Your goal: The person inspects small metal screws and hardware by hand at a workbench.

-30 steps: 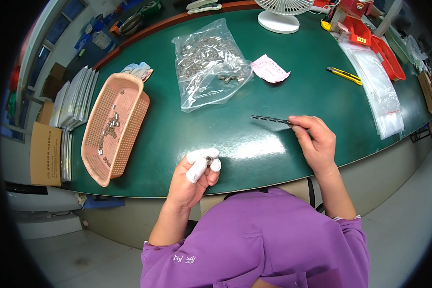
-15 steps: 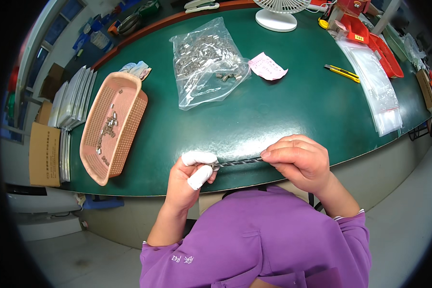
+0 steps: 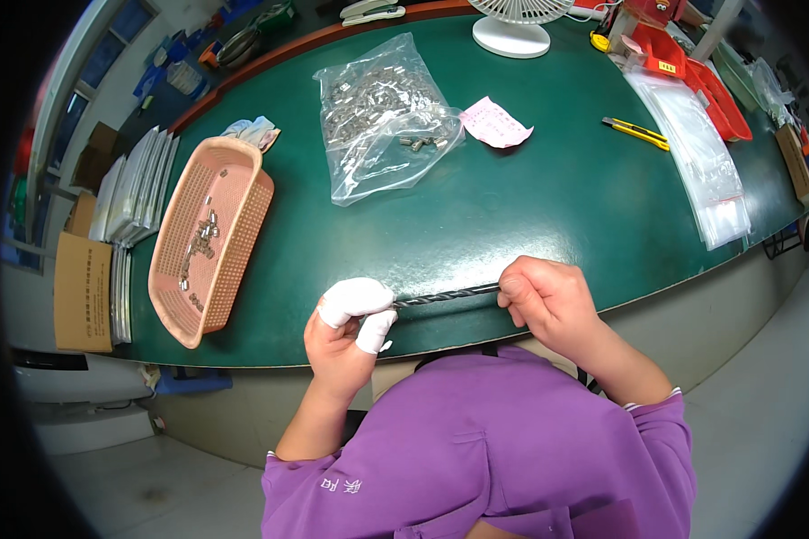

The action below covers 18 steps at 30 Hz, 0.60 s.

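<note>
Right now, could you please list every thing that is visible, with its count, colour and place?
table: one, dark green, across the picture
thin rod: one, dark metal, held between both hands at the near table edge
basket: one, pink, left on the table, small metal parts inside
clear bag: one, transparent, table centre, full of small metal parts
paper note: one, pink, right of the bag
utility knife: one, yellow, right side
plastic sleeves: a stack, clear, far right
fan: one, white, top edge
trays: red, count unclear, top right
left hand: white finger covers, pinching the rod's left end
right hand: bare, gripping the rod's right end
</note>
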Tool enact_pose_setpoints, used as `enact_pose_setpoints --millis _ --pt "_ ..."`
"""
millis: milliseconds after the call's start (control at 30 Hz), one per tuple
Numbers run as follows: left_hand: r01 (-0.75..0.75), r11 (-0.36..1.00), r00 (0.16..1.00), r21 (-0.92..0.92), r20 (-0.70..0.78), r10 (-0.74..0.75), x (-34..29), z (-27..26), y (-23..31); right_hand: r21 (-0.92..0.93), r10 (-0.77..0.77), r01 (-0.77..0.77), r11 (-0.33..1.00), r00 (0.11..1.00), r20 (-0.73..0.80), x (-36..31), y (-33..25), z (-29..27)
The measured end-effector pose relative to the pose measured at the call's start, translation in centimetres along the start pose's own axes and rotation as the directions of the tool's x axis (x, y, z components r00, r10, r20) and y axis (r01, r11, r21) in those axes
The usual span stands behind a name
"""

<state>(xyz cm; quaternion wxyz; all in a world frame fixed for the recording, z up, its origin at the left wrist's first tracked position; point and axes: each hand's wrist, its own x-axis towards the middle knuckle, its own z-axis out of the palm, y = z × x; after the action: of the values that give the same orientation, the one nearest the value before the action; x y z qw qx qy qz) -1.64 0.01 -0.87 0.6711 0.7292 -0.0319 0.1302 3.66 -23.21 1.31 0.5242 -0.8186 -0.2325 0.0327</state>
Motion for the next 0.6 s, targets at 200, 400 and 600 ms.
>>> enact_pose_setpoints --millis 200,400,600 --pt "0.029 0.998 0.998 0.064 0.045 -0.032 0.4 -0.2 0.4 0.001 -0.113 0.114 0.994 0.993 -0.042 0.8 0.1 0.1" --pt "0.198 0.948 0.974 -0.25 0.16 -0.161 0.6 -0.4 0.1 -0.309 -0.549 0.496 0.812 0.829 -0.112 1.0 0.4 0.0" --pt "-0.47 0.802 0.88 0.369 0.122 0.459 0.9 0.2 0.1 0.017 -0.063 0.062 0.998 0.998 0.026 0.3 -0.1 0.1"
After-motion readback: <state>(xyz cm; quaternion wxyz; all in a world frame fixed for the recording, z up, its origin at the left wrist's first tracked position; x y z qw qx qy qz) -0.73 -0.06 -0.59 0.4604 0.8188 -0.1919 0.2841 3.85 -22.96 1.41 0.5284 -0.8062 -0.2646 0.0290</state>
